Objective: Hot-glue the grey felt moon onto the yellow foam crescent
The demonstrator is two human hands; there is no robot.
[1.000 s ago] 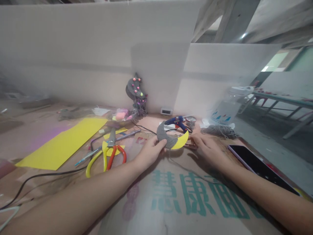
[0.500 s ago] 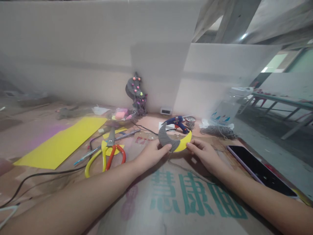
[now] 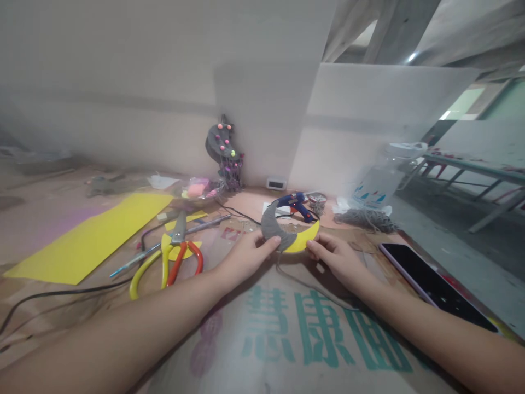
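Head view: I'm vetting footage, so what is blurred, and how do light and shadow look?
Head view: the gray-and-yellow crescent is fairly sharp, while the table at far left and clear container look smeared; head view: a broad soft shadow falls on the pale backdrop; head view: a small light glares upper right.

Crescent (image 3: 288, 241): the left portion was covered in closely wound gray yarn, whereas the right portion showed bare yellow. The piece was held aloft, horns upward, between left hand (image 3: 245, 255) and right hand (image 3: 338, 259). A loose gray strand (image 3: 305, 284) trailed below, toward the right.
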